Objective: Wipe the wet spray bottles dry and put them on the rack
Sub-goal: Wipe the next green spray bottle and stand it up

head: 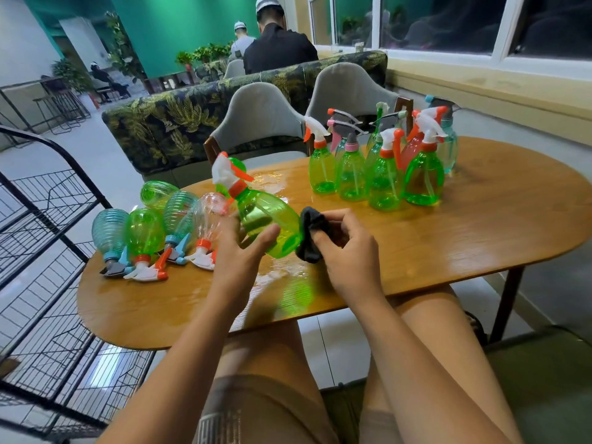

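Note:
A green spray bottle with a white and orange trigger head is held tilted above the wooden table, head pointing up and left. My left hand grips its body from below. My right hand holds a dark cloth pressed against the bottle's base. Several spray bottles lie on their sides at the table's left end. Several more bottles stand upright at the far right. A black wire rack stands to the left of the table.
The tabletop shines with wet patches in the middle. Two grey chairs and a leaf-patterned sofa back stand beyond the table. People sit further back. My bare knees are under the table's near edge.

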